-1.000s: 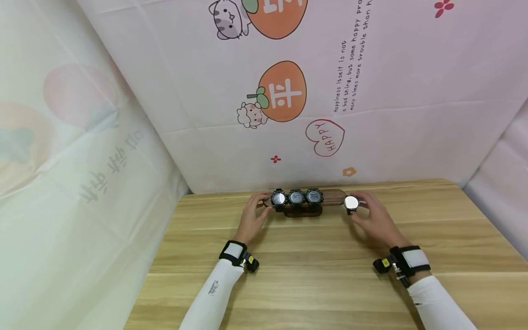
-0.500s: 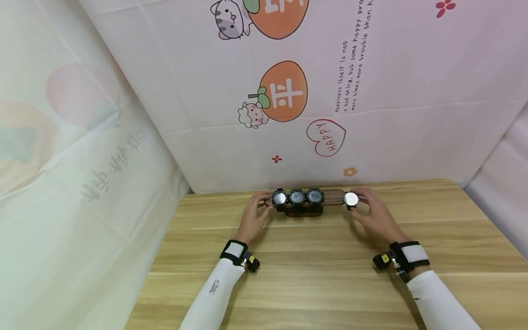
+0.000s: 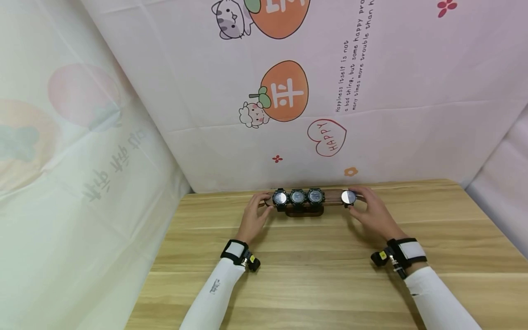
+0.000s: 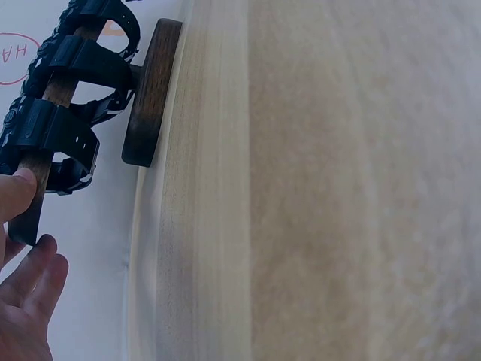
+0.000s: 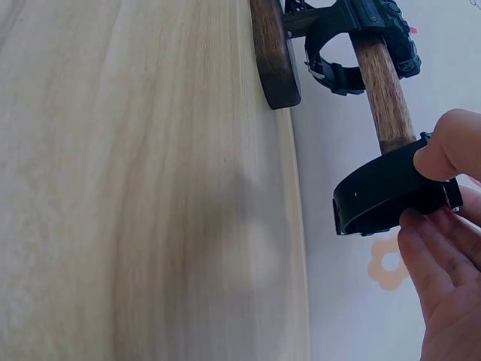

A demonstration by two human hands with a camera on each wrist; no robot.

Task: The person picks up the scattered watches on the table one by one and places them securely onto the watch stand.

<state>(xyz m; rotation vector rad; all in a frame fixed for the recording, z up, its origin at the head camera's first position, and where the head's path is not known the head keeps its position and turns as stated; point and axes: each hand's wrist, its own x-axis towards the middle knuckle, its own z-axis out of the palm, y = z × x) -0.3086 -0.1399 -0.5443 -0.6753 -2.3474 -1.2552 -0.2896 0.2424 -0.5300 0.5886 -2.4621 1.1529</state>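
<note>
A dark wooden watch stand stands at the back of the table, its bar raised over a base. Three black watches hang side by side on the bar's left half. My left hand holds the bar's left end between thumb and fingers. At the bar's right end, my right hand pinches a fourth watch with a round, shiny face. In the right wrist view, its black strap forms a closed loop that overlaps the tip of the bar.
The light wooden table reaches toward me from the stand. Close behind the stand, a white printed cloth hangs as a back wall. Another cloth drapes along the left side.
My right hand has moved slightly left and away from me, bringing the watch up to the bar's right end. The left hand keeps its hold on the stand.
</note>
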